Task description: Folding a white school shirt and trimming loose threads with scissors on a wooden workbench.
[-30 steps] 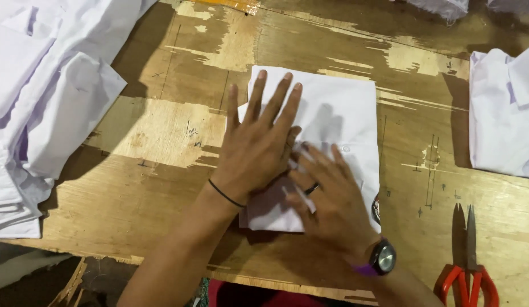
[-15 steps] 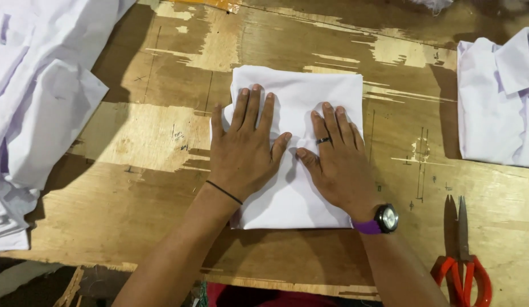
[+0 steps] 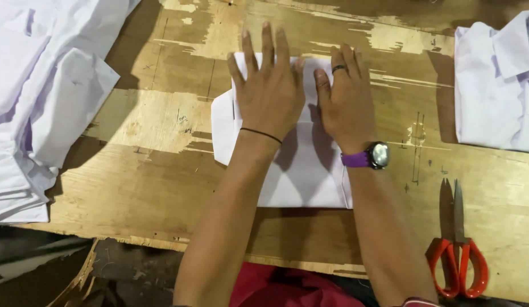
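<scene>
Centrally on the plywood worktop [image 3: 162, 187]: folded white garment [image 3: 310, 176], squarish, with a flap jutting out at its left edge. Left hand [image 3: 270, 94] pressed flat on the upper part of it, fingers spread and straight, grip released, nothing grasped; thin black band at the wrist. Right hand [image 3: 347, 99] flat just beside it, touching the same cloth, grip likewise released, dark ring on one finger, purple-strapped watch [image 3: 370, 157] on the wrist. Far left, a heap of white shirts [image 3: 42, 96] spilling over the worktop's edge. Upper right, another folded white shirt [image 3: 495, 85], collar showing, well apart from the hands. Lower right, red-handled scissors [image 3: 458, 256], blades shut, pointing away from the near edge.
</scene>
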